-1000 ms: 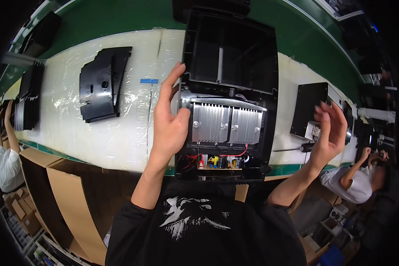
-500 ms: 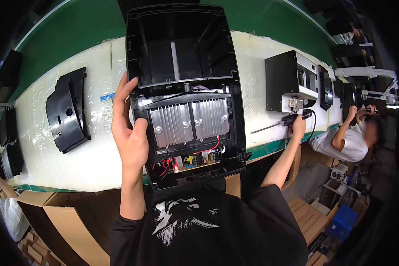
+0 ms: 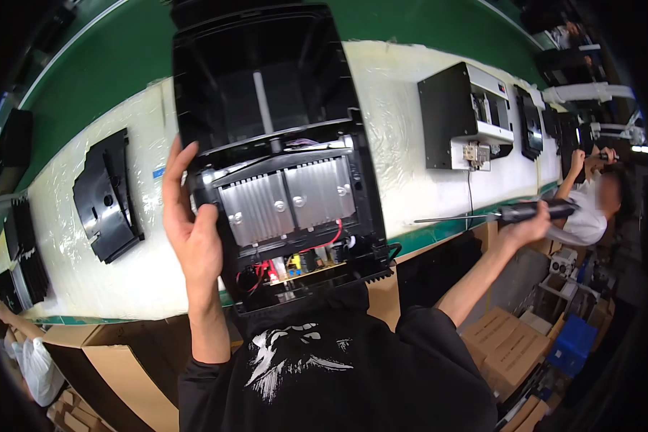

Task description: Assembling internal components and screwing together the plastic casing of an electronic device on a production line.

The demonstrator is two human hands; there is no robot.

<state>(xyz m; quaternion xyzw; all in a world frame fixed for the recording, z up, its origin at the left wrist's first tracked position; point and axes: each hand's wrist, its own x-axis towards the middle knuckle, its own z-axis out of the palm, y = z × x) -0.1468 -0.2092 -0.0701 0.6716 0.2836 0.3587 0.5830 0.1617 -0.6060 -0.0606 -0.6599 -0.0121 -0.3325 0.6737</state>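
Note:
A large black plastic housing (image 3: 216, 86) stretches away from my chest, tilted a little to the left. Inside its near half sit two ribbed silver heat sinks (image 3: 255, 210), with a circuit board (image 3: 311, 272) and red wires nearer to me. My left hand (image 3: 200, 248) grips the housing's left edge, thumb on top and fingers along the outer side. Off to the right, my right hand (image 3: 529, 229) is wrapped round a black electric screwdriver (image 3: 513, 212). Its long thin bit points left, toward the housing, without touching it.
On the white film-covered bench (image 3: 392, 108) stands a black and white metal case (image 3: 446, 119) at right. Curved black panels (image 3: 104, 198) lie at left. Open cardboard boxes (image 3: 133, 381) are below the bench edge. A co-worker (image 3: 590, 205) works at far right; another person's hand shows at far left.
My right hand has lifted the screwdriver from beside the metal case and brought it nearer to me and rightward. My left hand keeps its grip; the housing appears shifted slightly left.

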